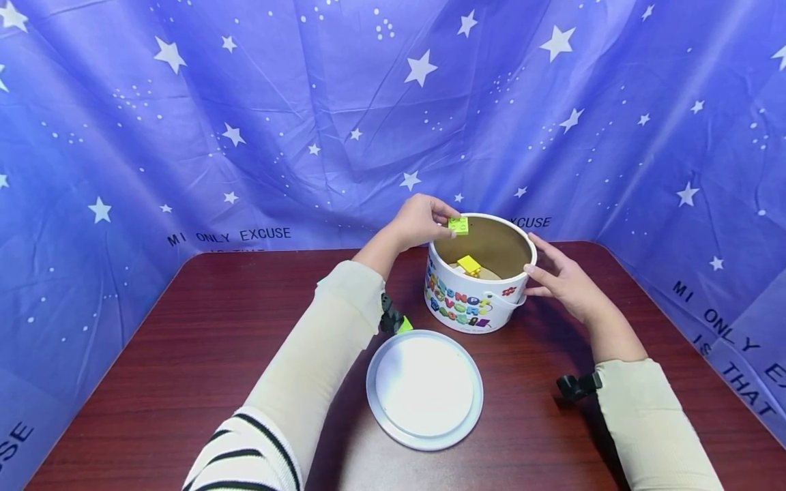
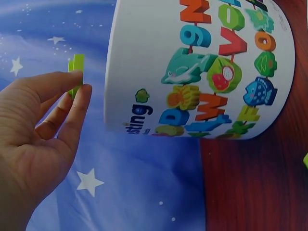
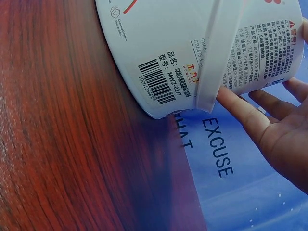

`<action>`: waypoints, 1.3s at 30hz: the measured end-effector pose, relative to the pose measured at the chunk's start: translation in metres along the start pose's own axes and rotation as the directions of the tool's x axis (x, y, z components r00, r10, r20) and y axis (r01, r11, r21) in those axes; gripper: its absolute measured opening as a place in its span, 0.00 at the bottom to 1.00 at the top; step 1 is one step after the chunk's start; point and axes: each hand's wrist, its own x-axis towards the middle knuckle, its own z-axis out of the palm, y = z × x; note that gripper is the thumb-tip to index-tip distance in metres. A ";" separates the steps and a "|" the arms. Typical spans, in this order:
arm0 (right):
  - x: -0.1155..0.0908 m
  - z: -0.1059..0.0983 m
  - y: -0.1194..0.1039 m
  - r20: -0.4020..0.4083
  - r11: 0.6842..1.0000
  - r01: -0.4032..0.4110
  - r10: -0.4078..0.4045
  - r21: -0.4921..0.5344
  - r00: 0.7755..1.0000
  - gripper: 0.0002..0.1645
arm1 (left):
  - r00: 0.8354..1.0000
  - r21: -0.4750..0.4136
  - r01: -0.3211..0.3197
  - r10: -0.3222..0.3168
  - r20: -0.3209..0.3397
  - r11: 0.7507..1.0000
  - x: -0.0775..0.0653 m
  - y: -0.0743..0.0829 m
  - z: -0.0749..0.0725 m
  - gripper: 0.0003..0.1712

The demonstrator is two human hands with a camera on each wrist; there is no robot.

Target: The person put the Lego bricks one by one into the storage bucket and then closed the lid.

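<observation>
My left hand (image 1: pixel 420 221) pinches a lime-green building block (image 1: pixel 458 226) between thumb and fingertips, studs showing, at the left of the rim of a white bucket (image 1: pixel 457 307). In the left wrist view, the block (image 2: pixel 78 65) is seen edge-on beside the bucket's printed wall (image 2: pixel 159 62). Inside the bucket lies a yellow block (image 1: pixel 469 265), with a paler piece partly hidden next to it. On the other side, my right hand (image 1: pixel 565 283) rests spread, fairly straight fingers against the bucket's outer wall. One finger reaches the white handle (image 3: pixel 219 62) in the right wrist view.
A round white lid (image 1: pixel 425 385) lies on the dark red wooden table (image 1: pixel 245 320) in front of the bucket. Another lime-green piece (image 1: pixel 405 324) shows on the table beside the left wrist camera. A blue star-patterned cloth (image 1: pixel 344 102) hangs behind and at both sides.
</observation>
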 end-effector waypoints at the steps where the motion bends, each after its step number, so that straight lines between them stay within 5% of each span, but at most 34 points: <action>1: 0.000 0.000 0.000 0.000 1.000 0.000 0.000 -0.002 1.000 0.41 | 1.000 -0.008 0.001 -0.001 -0.010 1.000 0.001 -0.001 0.001 0.18; 10: -0.001 0.000 -0.001 -0.001 1.000 -0.002 0.002 -0.005 1.000 0.41 | 0.999 -0.074 -0.019 0.016 -0.045 0.997 0.000 -0.010 0.005 0.17; 39: -0.001 0.001 -0.001 -0.002 1.000 0.001 -0.001 0.004 1.000 0.41 | 0.998 -0.189 -0.052 0.056 0.012 0.981 -0.050 -0.045 -0.008 0.21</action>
